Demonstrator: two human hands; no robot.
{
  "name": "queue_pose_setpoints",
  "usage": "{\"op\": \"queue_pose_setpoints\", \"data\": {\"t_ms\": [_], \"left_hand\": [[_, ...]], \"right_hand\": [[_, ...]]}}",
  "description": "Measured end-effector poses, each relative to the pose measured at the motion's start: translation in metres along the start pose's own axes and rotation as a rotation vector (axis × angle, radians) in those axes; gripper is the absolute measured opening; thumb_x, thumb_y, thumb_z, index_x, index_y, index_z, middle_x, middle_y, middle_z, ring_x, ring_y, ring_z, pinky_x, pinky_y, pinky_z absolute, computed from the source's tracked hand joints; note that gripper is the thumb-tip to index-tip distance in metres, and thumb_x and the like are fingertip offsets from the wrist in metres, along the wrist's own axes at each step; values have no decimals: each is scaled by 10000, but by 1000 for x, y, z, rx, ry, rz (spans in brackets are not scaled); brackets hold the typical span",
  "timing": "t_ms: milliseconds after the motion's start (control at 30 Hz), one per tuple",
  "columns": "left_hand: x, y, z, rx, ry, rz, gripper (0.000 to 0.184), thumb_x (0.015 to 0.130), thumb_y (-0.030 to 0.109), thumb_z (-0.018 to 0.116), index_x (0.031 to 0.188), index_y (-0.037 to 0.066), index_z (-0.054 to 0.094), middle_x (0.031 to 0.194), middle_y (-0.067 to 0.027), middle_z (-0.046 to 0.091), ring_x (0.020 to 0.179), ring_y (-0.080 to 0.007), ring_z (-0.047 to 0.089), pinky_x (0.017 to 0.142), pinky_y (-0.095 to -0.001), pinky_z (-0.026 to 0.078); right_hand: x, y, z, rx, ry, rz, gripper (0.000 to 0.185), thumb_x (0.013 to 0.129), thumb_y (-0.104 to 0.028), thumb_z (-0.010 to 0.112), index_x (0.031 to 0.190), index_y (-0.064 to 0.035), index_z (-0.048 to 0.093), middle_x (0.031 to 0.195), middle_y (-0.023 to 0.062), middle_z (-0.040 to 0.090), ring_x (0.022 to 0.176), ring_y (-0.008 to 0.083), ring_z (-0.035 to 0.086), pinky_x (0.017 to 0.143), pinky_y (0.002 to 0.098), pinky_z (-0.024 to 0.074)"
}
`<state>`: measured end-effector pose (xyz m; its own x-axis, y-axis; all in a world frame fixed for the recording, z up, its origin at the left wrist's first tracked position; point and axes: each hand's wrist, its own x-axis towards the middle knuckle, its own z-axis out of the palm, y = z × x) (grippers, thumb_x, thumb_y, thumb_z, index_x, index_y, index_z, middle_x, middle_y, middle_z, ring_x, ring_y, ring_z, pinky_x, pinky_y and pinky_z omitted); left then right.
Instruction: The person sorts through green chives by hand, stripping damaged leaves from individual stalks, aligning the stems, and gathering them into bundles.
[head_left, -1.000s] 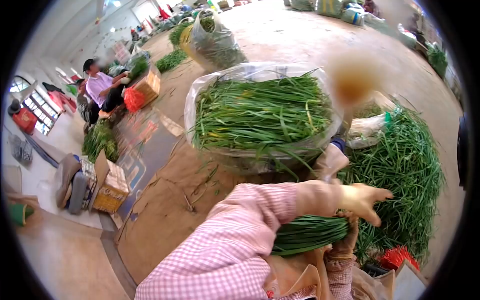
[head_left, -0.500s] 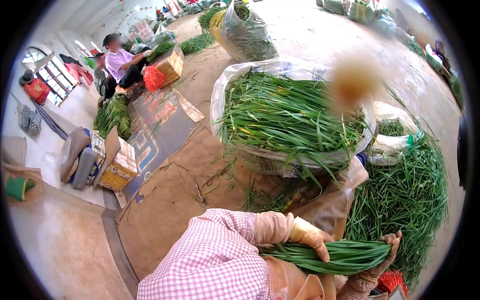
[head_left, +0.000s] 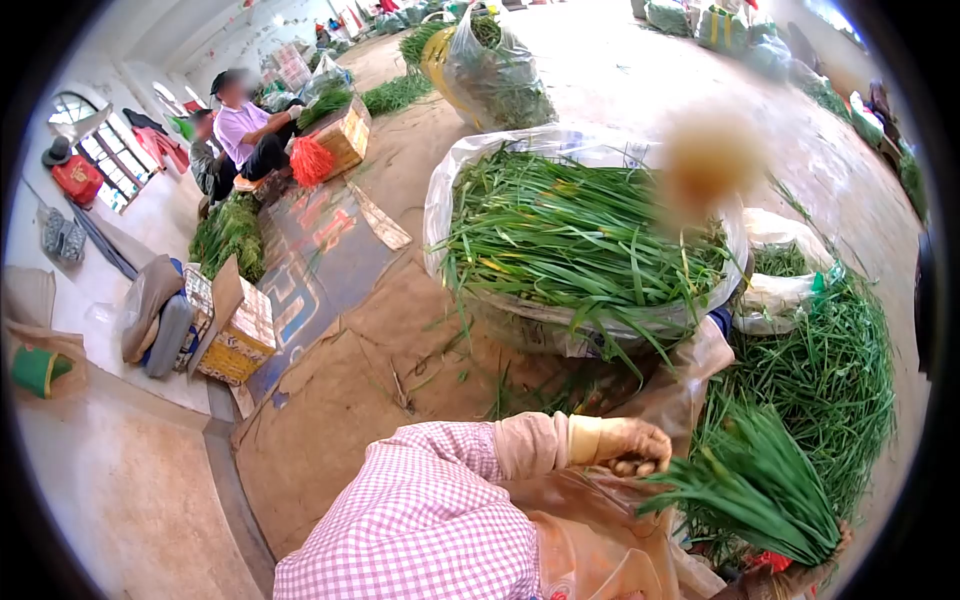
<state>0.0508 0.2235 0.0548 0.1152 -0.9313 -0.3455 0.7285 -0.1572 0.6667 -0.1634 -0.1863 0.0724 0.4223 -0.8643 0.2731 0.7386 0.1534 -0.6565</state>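
My right hand (head_left: pixel 843 545), partly cut off by shadow and leaves at the lower right, is closed around one end of a bunch of garlic chives (head_left: pixel 765 485). The long flat leaves fan out up and left from it. My left hand (head_left: pixel 635 445), in a worn glove with a yellowish cuff, is curled closed beside the leaf tips. Whatever lies inside its fingers is hidden; thin strands show just below. A brown apron (head_left: pixel 600 550) covers my lap. Red ties (head_left: pixel 770 561) peek out under the bunch.
A plastic-lined container (head_left: pixel 437 225) heaped with chives stands ahead. Loose chives (head_left: pixel 830 370) pile up on the right, beside a white bag (head_left: pixel 775 305). A yellow box (head_left: pixel 240 340) is at left. Two people (head_left: pixel 245 130) sit farther back near another box (head_left: pixel 345 140).
The chive bunch has swung from lying across my lap to tilting up at the right, held by my right hand. My left hand has come off its middle and curled closed.
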Motion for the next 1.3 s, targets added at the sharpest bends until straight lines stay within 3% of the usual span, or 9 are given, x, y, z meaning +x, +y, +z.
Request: {"op": "queue_pose_setpoints", "data": {"t_ms": [267,433,533,700,767,967,1033,1167,1300], "left_hand": [[54,25,43,-51,-168,-26,690,857,684,399,1073,57,586,774,-114,668,632,-214,639,480,-319,498],[80,9,76,93,-362,-192,988,677,864,402,1264,73,473,1098,-186,620,1043,-355,593,780,-474,513],[86,-6,77,-675,-444,-25,591,746,737,523,803,149,496,705,16,545,689,-159,550,629,-354,478],[47,-9,53,-784,-450,-22,341,872,491,579,819,154,561,701,57,526,670,-84,511,587,-253,445],[54,-25,35,-722,-571,33,210,918,342,525,998,151,556,841,61,556,839,-69,532,923,-313,366],[56,-21,22,-895,-849,-103,274,973,210,442,1222,139,532,910,73,580,890,-39,551,959,-282,448],[44,-9,35,-685,-315,-95,197,944,209,540,1051,79,641,752,54,599,689,-65,559,597,-242,466],[24,-22,69,-97,-113,239,270,979,233,407,1035,32,580,848,-25,622,686,-99,571,699,-287,522],[31,24,63,-275,-83,114,519,833,213,623,1279,36,424,889,-65,553,839,-184,572,811,-349,494]], "right_hand": [[-46,-2,147,-785,150,-445,164,929,-62,539,1073,15,550,1000,100,567,942,152,545,843,301,485],[-121,23,208,-930,-830,-294,79,872,16,531,945,11,560,929,121,591,884,259,575,802,380,489],[-131,45,216,-861,-1279,-590,237,778,20,572,996,-55,520,837,121,570,766,294,597,702,462,502],[-143,59,216,-804,-1415,-523,238,734,-21,637,917,-87,500,796,85,564,733,286,603,672,454,506],[-149,62,212,-861,-1495,-548,274,698,-50,679,901,-96,501,787,70,561,735,276,601,678,443,504],[-165,80,193,-888,-1530,-648,287,681,-96,700,883,-117,498,788,52,562,728,263,587,701,429,499],[-163,84,191,-895,-1559,-760,223,726,-120,677,910,-88,555,804,55,568,777,243,579,741,405,496],[-162,79,207,-912,-1598,-768,148,665,-121,668,799,-74,627,843,85,632,819,247,614,744,374,505],[-174,83,206,-569,-1381,-203,150,735,-59,705,820,-55,582,790,64,591,760,258,592,712,361,493]]}}
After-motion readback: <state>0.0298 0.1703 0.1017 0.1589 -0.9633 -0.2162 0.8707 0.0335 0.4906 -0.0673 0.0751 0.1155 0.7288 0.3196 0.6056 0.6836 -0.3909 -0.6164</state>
